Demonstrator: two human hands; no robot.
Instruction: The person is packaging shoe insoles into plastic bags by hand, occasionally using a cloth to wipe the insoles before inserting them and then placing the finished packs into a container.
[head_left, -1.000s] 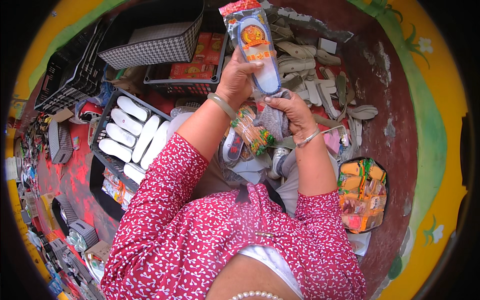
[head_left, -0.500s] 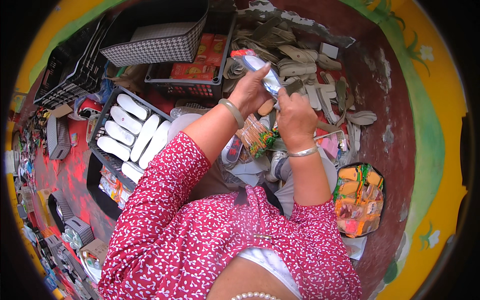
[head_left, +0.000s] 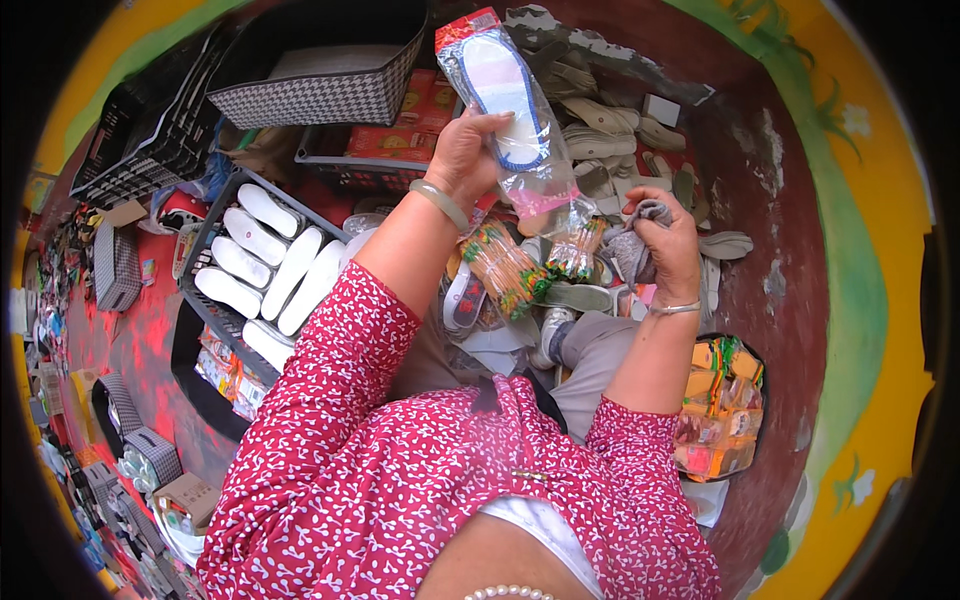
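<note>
One insole [head_left: 495, 80] in a plastic wrapper [head_left: 548, 200] is at the frame's upper centre, pinched by the left hand [head_left: 466, 160]; it seems light, bendy and slippery, best gripped mid-length. Right of centre, the right hand's [head_left: 672, 245] fingers clutch a gray cloth [head_left: 631, 255].

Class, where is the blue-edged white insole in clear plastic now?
In the head view, the insole is at upper centre, in the person's left hand, right of the large black-and-white houndstooth basket.
</note>
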